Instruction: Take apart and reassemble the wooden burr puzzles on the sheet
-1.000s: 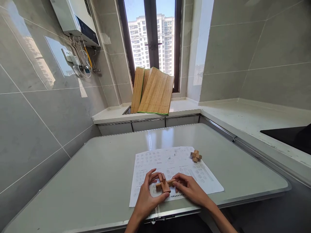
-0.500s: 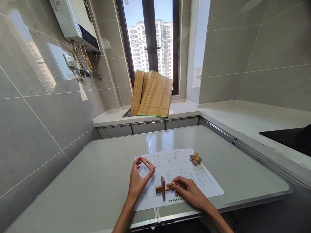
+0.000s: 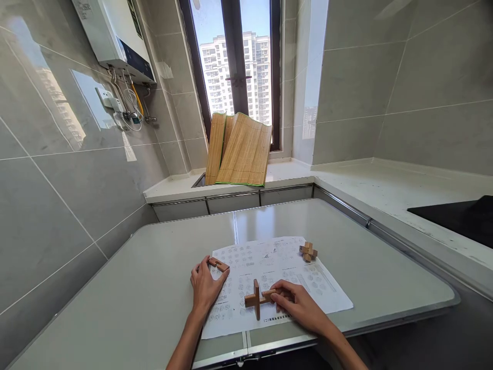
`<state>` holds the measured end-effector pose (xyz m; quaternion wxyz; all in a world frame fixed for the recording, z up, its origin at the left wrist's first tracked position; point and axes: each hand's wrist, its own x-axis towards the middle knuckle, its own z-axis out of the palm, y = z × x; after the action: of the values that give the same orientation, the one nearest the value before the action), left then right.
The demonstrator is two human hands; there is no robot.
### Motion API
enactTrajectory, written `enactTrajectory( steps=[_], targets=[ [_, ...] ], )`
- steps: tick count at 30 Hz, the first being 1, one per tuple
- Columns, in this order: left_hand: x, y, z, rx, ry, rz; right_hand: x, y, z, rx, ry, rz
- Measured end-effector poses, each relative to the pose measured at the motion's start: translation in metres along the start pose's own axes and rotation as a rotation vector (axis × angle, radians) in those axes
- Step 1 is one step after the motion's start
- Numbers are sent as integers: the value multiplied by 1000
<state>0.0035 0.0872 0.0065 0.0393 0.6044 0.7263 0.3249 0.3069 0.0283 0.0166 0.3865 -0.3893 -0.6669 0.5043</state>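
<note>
My left hand (image 3: 205, 285) grips a notched wooden puzzle piece (image 3: 219, 264) between thumb and fingers, at the left edge of a printed sheet (image 3: 254, 318). Closer to me, my right hand (image 3: 295, 303) pinches the right end of a cross-shaped wooden puzzle assembly (image 3: 253, 300). One flat piece stands upright across a bar in that assembly; the end inside my right fingers is hidden. An assembled wooden burr puzzle (image 3: 308, 252) rests at the sheet's upper right corner, apart from both hands.
The sheet lies on a pale folding table (image 3: 154, 288) with a metal seam down its middle. Behind stands a white counter (image 3: 285, 172) with a folded bamboo mat (image 3: 246, 149) by the window. A black cooktop-like surface (image 3: 454, 218) is at the right.
My left hand has moved left and a little down with the notched piece, which now lies lower and flatter. The sheet's left edge has shifted slightly. My right hand stays nearly in place.
</note>
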Motion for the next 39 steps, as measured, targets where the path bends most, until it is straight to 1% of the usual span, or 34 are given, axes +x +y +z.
enactTrajectory(
  steps=[4,7,10,12,14,17,20,21,23,27,29,31,36,39],
  targets=[
    [-2,0,2,15,23,25,0,3,1,10,8,-1],
    [-5,4,-1,3,39,57,1,5,1,15,10,-3],
    [-17,19,-11,-41,38,117,1,5,1,27,12,-4],
    [-29,34,-19,-113,-13,173,1,4,0,57,15,2],
    [-42,53,-27,-390,-219,167,1,4,-1,94,29,7],
    [-58,77,-33,-657,-563,110,3,5,-3,150,54,18],
    [-65,93,-31,-944,-802,58,4,7,-5,204,50,23],
    [-67,97,-31,-1026,-862,50,3,7,-6,219,41,22],
    [-70,102,-29,-1160,-943,19,2,7,-6,247,11,20],
    [-78,100,-24,-1390,-1044,-118,0,5,-4,314,-65,12],
    [-81,95,-21,-1454,-1016,-189,1,2,-3,332,-75,10],
    [-82,90,-19,-1476,-935,-239,4,-2,-1,328,-64,14],
    [-83,83,-22,-1521,-635,-380,15,-18,7,296,-74,6],
    [-84,78,-28,-1575,-507,-471,22,-29,15,289,-104,-1]
  ],
)
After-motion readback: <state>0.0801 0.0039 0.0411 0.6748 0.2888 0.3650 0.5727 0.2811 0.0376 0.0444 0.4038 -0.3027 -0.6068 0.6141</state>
